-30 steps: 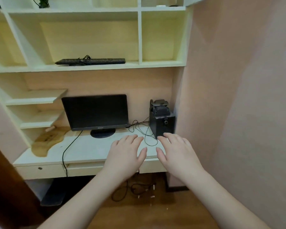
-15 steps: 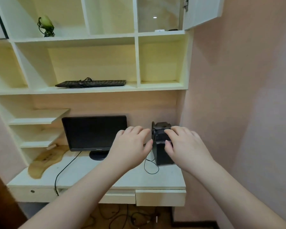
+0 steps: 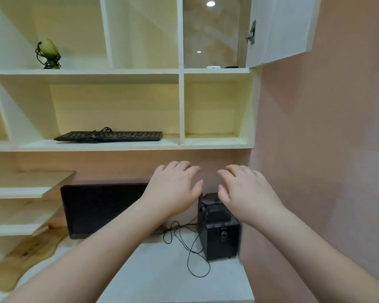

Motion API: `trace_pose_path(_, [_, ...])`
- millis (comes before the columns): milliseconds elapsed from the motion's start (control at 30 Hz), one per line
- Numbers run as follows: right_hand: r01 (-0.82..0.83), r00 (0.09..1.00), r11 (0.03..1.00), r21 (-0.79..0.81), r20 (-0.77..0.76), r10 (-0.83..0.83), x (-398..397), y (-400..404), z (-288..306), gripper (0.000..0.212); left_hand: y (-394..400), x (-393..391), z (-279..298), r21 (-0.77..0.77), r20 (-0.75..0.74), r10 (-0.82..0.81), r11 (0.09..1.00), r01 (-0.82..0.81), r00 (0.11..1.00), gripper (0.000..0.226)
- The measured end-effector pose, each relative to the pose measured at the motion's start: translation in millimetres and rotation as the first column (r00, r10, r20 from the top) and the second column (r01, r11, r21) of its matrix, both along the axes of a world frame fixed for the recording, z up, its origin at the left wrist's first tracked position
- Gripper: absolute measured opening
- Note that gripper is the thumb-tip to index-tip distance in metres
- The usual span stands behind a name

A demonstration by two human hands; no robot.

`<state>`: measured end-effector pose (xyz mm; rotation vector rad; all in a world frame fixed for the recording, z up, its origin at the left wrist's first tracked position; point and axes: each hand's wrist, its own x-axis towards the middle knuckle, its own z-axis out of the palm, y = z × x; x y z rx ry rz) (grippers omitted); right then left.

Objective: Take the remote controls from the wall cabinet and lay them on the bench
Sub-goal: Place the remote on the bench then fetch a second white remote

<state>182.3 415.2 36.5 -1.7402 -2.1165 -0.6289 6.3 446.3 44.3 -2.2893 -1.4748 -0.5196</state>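
Observation:
Two remote controls lie on the floor of the open wall cabinet compartment at the upper right: a white one (image 3: 213, 67) and a black one (image 3: 230, 67) beside it. Only their front edges show. The cabinet's white door (image 3: 278, 29) stands open to the right. My left hand (image 3: 173, 189) and my right hand (image 3: 247, 191) are raised side by side, palms down, fingers relaxed, holding nothing. Both hands are well below the cabinet, in front of the wall above the white bench (image 3: 162, 270).
On the bench stand a black monitor (image 3: 101, 208), a black speaker (image 3: 219, 235) with loose thin cables (image 3: 184, 241), and a wooden board (image 3: 24, 256) at the left. A black keyboard (image 3: 109, 136) lies on the middle shelf. A green ornament (image 3: 48, 53) sits upper left.
The view has tilted upward, bringing the upper cabinet compartment and the remotes into sight. Both hands have risen from bench level to above the speaker.

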Motion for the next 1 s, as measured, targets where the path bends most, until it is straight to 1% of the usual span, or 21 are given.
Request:
trace_pose_path(167, [0.026,1.000,0.998,0.059,0.012,-0.027,-26,44,32,0.042,42,-22,35,0.033,0.027,-0.068,0.997,0.067,0.997,0.051])
trace_pose_path(300, [0.087,0.994,0.987,0.137,0.051,-0.095,-39,76,58,0.039,78,-36,60,0.087,0.001,-0.092,0.992,0.092,0.996,0.050])
trace_pose_path(467, [0.128,0.987,0.975,0.183,0.069,-0.142,-43,107,83,0.043,120,-42,79,0.129,-0.014,-0.178,0.975,0.178,0.984,0.049])
trace_pose_path(567, [0.132,0.987,0.971,0.197,0.065,-0.147,-39,120,99,0.044,140,-39,91,0.151,-0.001,-0.204,0.968,0.202,0.979,0.050])
trace_pose_path(633, [0.135,0.986,0.966,0.219,0.067,-0.153,-32,130,112,0.044,151,-34,104,0.179,-0.019,-0.209,0.961,0.209,0.978,0.050])
trace_pose_path(767, [0.142,0.984,0.945,0.293,0.063,-0.167,-13,151,144,0.043,167,-15,139,0.269,-0.057,-0.220,0.936,0.227,0.974,0.050])
trace_pose_path(900, [0.108,0.991,0.943,0.314,0.044,-0.129,6,172,171,0.046,185,5,169,0.320,-0.046,-0.221,0.921,0.224,0.974,0.050])
trace_pose_path(1000, [0.069,0.996,0.938,0.339,0.034,-0.085,21,193,187,0.043,203,19,185,0.343,-0.017,-0.225,0.914,0.217,0.974,0.048])
